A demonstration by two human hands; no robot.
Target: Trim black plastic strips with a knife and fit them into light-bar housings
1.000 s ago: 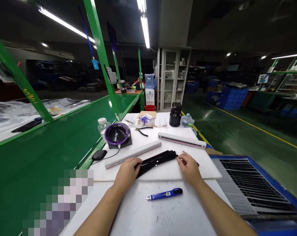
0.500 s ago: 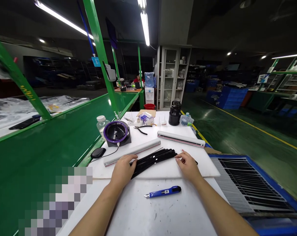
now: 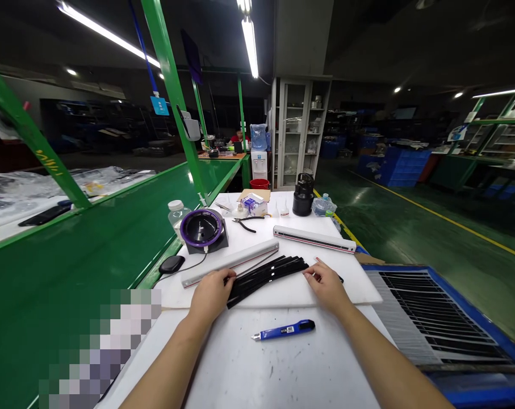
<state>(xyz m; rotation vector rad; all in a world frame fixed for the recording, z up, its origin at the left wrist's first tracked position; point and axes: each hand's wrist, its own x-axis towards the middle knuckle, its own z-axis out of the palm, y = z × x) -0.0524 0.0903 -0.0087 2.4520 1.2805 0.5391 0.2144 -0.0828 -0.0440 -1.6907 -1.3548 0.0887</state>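
Note:
A loose bundle of glossy black strips [image 3: 268, 277] lies slanted across the white foam sheet [image 3: 346, 289]. At its left end my left hand [image 3: 210, 292] is closed, thumb and forefinger pinching the end of one thin strip [image 3: 257, 263] set apart from the bundle. My right hand [image 3: 325, 284] sits at the bundle's right end, fingertips pressed together by the strip ends; what they hold is hidden. A small reddish tip and a dark tip show beside that hand. Behind my left hand lies a long silver-white bar [image 3: 235, 261]. A blue utility knife [image 3: 283, 330] rests in front.
A second white bar [image 3: 314, 239] lies at the back right, near black-handled pliers [image 3: 245, 224]. A purple-rimmed round device [image 3: 201, 228] with a cable stands left, beside a clear bottle [image 3: 177, 213]. A black canister [image 3: 303, 196] stands behind. Right of the table, a blue-edged tray [image 3: 474, 301] holds black strips.
My left hand has drawn back slightly left off the bundle, and a single strip now stands apart from the others toward the silver-white bar. My right hand has barely moved.

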